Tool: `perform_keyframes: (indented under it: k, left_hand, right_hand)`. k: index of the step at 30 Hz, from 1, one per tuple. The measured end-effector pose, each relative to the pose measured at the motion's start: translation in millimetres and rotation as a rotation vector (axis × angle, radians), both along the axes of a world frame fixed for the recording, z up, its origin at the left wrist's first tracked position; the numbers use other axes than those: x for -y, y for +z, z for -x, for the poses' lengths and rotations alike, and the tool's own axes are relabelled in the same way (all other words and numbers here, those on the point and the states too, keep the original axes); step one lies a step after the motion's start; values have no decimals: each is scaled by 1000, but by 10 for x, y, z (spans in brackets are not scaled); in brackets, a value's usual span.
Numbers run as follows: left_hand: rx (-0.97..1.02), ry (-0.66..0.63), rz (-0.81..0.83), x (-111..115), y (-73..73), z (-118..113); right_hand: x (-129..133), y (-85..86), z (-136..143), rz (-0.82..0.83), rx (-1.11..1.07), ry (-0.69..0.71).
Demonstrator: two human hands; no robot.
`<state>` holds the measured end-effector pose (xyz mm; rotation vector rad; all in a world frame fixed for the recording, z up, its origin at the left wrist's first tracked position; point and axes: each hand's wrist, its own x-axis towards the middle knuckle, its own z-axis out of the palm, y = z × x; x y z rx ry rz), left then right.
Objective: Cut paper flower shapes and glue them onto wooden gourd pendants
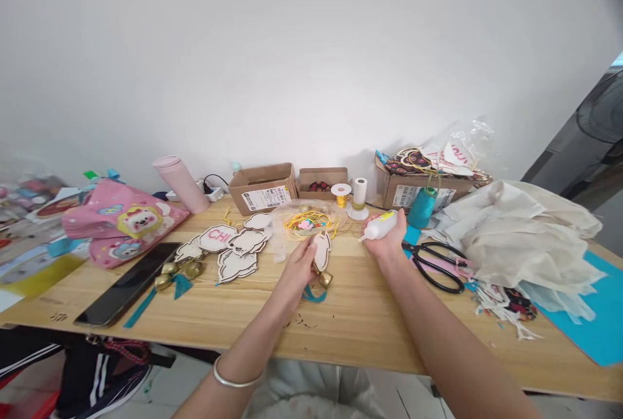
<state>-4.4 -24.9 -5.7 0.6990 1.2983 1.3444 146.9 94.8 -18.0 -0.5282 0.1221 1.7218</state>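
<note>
My left hand (298, 271) pinches a small white cut-out piece with a dark edge (322, 251). A gold bell (326, 279) and a teal ribbon (314, 295) hang below that piece, close to the tabletop. In my right hand (388, 242) lies a white squeeze bottle (379, 225) with a yellow label, its narrow nozzle pointing left toward the cut-out. The fingers are wrapped round the bottle. Further left on the table are several white cut-outs (238, 264), one lettered "CHI" (215, 237), with gold bells (193, 268) and teal ribbons beside them.
Black-handled scissors (440, 270) and crumpled cream fabric (516, 224) lie at right. Behind stand cardboard boxes (265, 197), a teal thread cone (422, 208) and a yellow thread spool (341, 194). A dark phone or tablet (126, 286), pink bag (126, 221) and pink tumbler (181, 184) occupy the left.
</note>
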Motion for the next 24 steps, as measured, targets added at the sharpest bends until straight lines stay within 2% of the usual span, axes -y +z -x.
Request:
perform_keyframes:
  k: [1, 3, 5, 8, 11, 13, 16, 21, 24]
  left_hand:
    - [150, 35, 45, 4, -20, 5]
    - [304, 82, 127, 16, -31, -1]
    - [385, 90, 164, 44, 5, -23]
    - [492, 38, 168, 127, 134, -70]
    - [513, 30, 154, 238, 260, -89]
    - [467, 95, 157, 313, 286, -62]
    - [328, 130, 163, 417, 218, 25]
    - [-78, -138, 43, 484, 35, 216]
    - [-350, -240, -56, 342, 6, 405]
  right_hand:
    - [6, 4, 6, 6, 0, -2]
    - [20, 16, 19, 17, 4, -2]
    - [35, 28, 29, 24, 12, 3]
    - [46, 34, 30, 26, 29, 19]
    - [43, 22, 18, 27, 48, 28]
    - [38, 7, 12, 28, 59, 33]
    - [33, -20, 15, 26, 76, 45]
    - [28, -71, 40, 13, 95, 57]
    - [27, -84, 57, 3, 98, 62]
